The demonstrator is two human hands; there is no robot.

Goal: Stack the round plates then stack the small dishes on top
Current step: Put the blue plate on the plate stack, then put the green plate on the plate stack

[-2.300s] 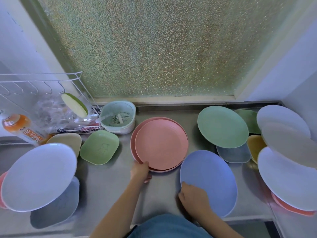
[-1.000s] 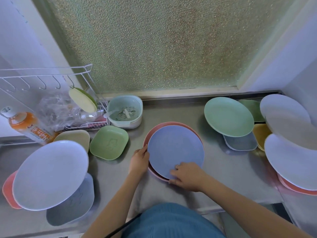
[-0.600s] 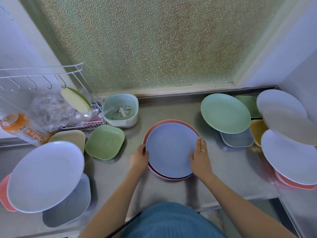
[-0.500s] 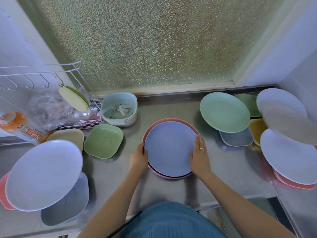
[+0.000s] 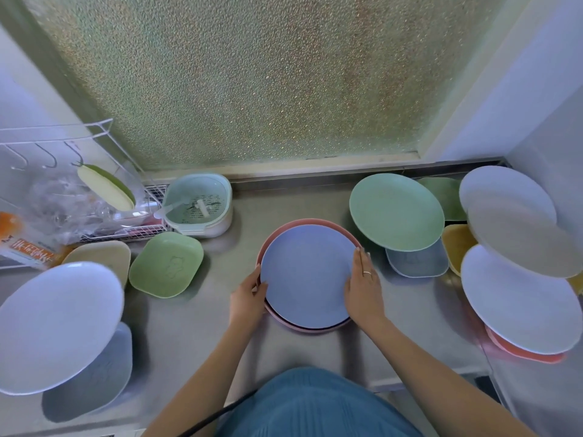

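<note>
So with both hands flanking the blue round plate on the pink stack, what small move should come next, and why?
Probably the right hand lets go and reaches for the green round plate close by. The blue round plate already sits centred on the pink round plates, while other round plates lie unstacked.

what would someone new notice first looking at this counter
Centre stage, a blue round plate sits on a pink plate stack, with the left hand and right hand pressed to its sides. Pale plates crowd both edges, and a big green plate tilts at the right rear.
</note>
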